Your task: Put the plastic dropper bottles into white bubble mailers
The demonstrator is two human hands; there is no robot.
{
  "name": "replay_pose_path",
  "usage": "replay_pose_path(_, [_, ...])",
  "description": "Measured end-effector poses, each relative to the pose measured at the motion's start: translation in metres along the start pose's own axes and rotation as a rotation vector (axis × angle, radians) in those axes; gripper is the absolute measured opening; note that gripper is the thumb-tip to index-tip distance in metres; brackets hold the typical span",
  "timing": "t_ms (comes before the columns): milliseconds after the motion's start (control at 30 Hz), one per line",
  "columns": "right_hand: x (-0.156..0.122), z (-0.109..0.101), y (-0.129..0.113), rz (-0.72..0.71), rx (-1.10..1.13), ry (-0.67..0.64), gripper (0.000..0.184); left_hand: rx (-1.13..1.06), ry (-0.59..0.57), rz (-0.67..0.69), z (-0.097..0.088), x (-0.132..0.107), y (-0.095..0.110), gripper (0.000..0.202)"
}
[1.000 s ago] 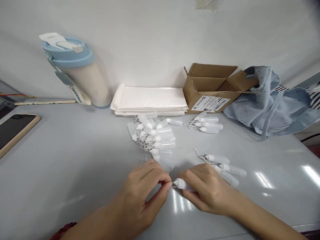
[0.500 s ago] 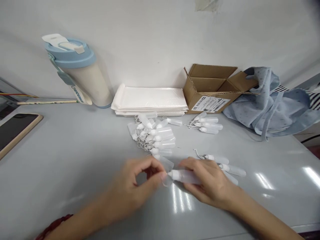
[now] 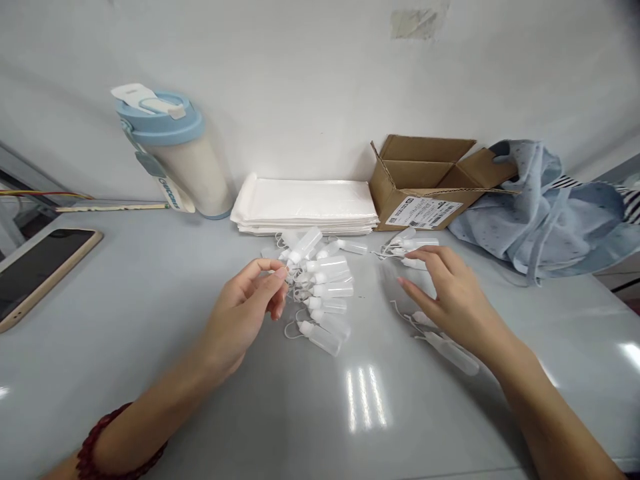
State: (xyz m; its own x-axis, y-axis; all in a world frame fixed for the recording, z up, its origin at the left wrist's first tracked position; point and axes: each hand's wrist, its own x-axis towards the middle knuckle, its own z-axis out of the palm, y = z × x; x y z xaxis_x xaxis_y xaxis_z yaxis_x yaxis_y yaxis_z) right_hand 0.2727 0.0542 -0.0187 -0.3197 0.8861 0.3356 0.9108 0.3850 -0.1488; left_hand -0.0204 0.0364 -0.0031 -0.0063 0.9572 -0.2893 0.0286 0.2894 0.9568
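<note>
In the head view, small clear plastic dropper bottles with white caps and thin looped strings lie in a pile (image 3: 327, 291) at mid-table. My left hand (image 3: 253, 293) is at the pile's left side, thumb and forefinger pinched at the cap end of a tilted dropper bottle (image 3: 306, 245); the fingertips hide the exact grip. One bottle (image 3: 320, 338) lies at the near end of the pile. My right hand (image 3: 450, 293), fingers apart and holding nothing, hovers beside a smaller group of bottles (image 3: 420, 243). Below it lie a few loose bottles (image 3: 454, 353), partly covered by the hand.
A stack of white packets (image 3: 310, 200) and an open cardboard box (image 3: 425, 207) stand against the wall. Left of them are a tumbler with a blue lid (image 3: 187, 160) and a phone (image 3: 45, 270). Blue patterned cloth (image 3: 540, 220) is heaped at the right.
The bottle between my hands now lies at the pile's near end. My left hand has moved up and left to the pile; my right hand has let go and moved up and right.
</note>
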Motion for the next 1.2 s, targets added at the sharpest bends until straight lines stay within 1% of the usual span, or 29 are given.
replay_pose_path(133, [-0.001,0.005,0.009,0.086,-0.091,-0.016,0.035,0.027,0.016,0.018,-0.001,-0.002,0.001,0.019])
replay_pose_path(400, [-0.003,0.010,0.020,0.125,-0.148,-0.055,0.038,0.011,0.076,0.079,-0.003,0.000,-0.005,0.024])
replay_pose_path(533, [-0.004,0.011,0.023,0.120,-0.150,-0.073,0.037,0.027,0.068,0.075,-0.006,-0.001,-0.006,0.031])
replay_pose_path(700, [-0.004,0.018,0.030,0.102,-0.141,-0.053,0.032,0.036,0.068,0.070,-0.008,-0.002,-0.007,0.027])
replay_pose_path(833, [-0.001,0.021,0.038,0.067,-0.103,-0.041,0.030,0.042,0.080,0.029,-0.009,-0.001,-0.008,0.026])
replay_pose_path(1000, [0.002,0.018,0.041,0.050,-0.075,-0.014,0.027,0.010,0.089,0.021,-0.007,-0.001,-0.007,0.023])
replay_pose_path(1200, [0.002,0.016,0.039,0.048,-0.056,-0.040,0.026,0.010,0.074,0.010,-0.002,-0.004,-0.006,0.024])
